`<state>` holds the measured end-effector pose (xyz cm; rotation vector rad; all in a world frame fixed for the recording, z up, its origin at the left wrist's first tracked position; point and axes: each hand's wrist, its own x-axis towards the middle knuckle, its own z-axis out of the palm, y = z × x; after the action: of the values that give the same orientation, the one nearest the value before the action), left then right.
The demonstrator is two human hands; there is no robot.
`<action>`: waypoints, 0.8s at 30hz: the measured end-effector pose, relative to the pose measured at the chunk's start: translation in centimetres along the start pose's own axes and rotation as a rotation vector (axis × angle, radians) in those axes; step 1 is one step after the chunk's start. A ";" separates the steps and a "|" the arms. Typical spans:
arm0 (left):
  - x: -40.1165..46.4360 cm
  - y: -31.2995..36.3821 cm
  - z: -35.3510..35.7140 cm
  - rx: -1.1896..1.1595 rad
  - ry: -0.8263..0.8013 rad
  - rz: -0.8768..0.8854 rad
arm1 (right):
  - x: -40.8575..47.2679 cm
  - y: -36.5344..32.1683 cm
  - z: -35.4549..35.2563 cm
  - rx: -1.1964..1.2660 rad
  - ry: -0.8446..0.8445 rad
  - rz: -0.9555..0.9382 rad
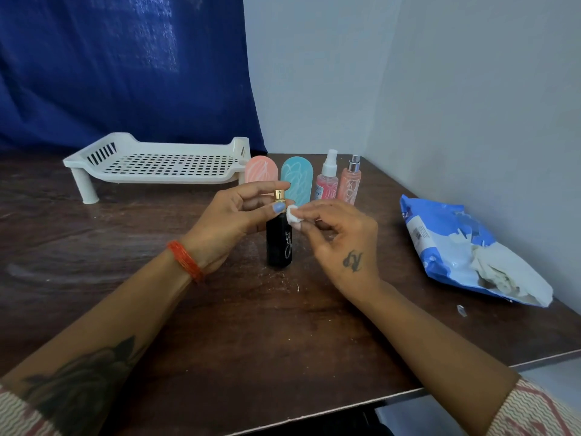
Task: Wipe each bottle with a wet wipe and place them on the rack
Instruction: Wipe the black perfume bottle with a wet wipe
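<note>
At the far left of the table (125, 234) the white rack (157, 166) stands with nothing on it, so by the look of things no bottle has been finished yet. Moving right, the left hand (229, 221) curls its fingers and thumb round the neck of the black bottle (279, 243), which stands upright on the table near the middle, its gold sprayer showing between the fingertips. Just beside it, the right hand (339, 237) pinches a small folded wipe (293, 217) between thumb and fingers and holds it against the bottle's shoulder. The step in hand appears to be wiping this first bottle, begun at the top. Behind the hands four more wait in a row: a pink bottle (261, 171), a teal bottle (297, 180), a clear spray bottle (327, 180) and a peach spray bottle (349, 182), all upright and close together. At the far right lies the blue wipe pack (456, 247), open, with wipes spilling out. The next move likely calls for drawing the wipe down the black sides while the left hand keeps the bottle steady, then carrying it across, well to the left, onto the rack.
</note>
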<state>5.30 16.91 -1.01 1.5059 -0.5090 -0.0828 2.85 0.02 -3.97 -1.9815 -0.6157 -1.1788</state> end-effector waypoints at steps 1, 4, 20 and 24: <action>0.0 0.0 0.0 -0.008 -0.002 -0.001 | 0.0 -0.1 0.0 0.005 0.008 -0.014; 0.0 0.0 0.0 -0.008 -0.003 0.005 | 0.0 -0.3 0.0 0.029 -0.015 -0.075; -0.2 0.1 0.2 0.019 0.005 -0.010 | -0.3 -0.5 0.0 -0.020 -0.055 -0.146; -0.3 0.3 0.4 0.017 0.042 -0.014 | -0.4 -0.4 0.1 -0.032 -0.056 -0.117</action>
<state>4.86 16.66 -0.85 1.5247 -0.4662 -0.0580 2.48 0.35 -4.23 -2.0345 -0.7545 -1.2131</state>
